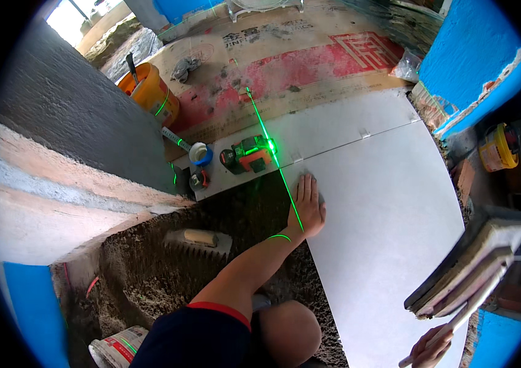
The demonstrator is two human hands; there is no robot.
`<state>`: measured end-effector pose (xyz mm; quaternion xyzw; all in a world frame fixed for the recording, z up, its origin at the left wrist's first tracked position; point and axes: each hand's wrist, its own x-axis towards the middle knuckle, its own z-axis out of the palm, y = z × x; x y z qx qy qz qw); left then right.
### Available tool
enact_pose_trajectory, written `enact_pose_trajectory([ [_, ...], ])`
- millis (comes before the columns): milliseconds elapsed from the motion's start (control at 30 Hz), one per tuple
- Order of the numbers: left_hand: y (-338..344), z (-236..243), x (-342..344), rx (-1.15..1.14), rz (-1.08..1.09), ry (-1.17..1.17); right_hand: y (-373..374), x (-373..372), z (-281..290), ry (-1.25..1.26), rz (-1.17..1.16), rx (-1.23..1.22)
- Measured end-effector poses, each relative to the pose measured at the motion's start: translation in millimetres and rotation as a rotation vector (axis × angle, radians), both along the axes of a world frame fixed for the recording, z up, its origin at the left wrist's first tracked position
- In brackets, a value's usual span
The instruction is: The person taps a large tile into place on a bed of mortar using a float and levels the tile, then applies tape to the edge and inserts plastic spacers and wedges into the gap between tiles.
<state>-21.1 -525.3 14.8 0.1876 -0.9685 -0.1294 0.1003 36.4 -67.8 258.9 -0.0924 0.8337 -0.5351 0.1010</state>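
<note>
I pressed my left hand flat and spread on the white tile; my right hand gripped a mallet handle.

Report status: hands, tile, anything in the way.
Left hand flat on the large white tile's left edge. Right hand grips a handle at bottom right. Laser level sits on the neighbouring tile; trowel lies on the mortar bed.
</note>
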Motion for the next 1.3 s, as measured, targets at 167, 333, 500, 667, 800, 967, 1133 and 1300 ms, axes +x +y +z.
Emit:
enact_pose_trajectory([
  [167,1.1,0.2,-0.1,-0.008,0.01,0.0,-41.2,8.4,-135.7,-0.35,-0.113,0.391],
  [333,-2.5,-6.2,-2.3,0.043,0.039,0.022,-53.9,-0.4,-179.7,-0.637,0.012,0.37],
  [500,-6.6,-24.2,0.2,-0.051,-0.024,0.118,-9.7,45.0,-163.9,-0.841,-0.25,0.134],
  [667,-13.1,-29.9,-15.2,-0.263,-0.145,0.425,82.5,131.7,-160.3,-0.4,-0.387,0.404],
  [800,-19.0,-24.4,-71.1,-0.112,-0.117,0.049,150.4,170.7,-136.9,-0.762,-1.097,-0.135],
  [967,-16.0,-11.8,-112.8,-0.089,-0.112,0.019,139.7,152.2,-148.4,-0.772,-1.164,-0.113],
  [1133,-16.2,1.9,-109.5,-0.093,-0.134,-0.016,118.3,126.5,-163.2,-0.846,-1.175,-0.115],
  [1300,-15.2,7.5,-108.9,-0.076,-0.096,-0.069,123.4,114.6,-169.9,-0.863,-1.158,-0.129],
])
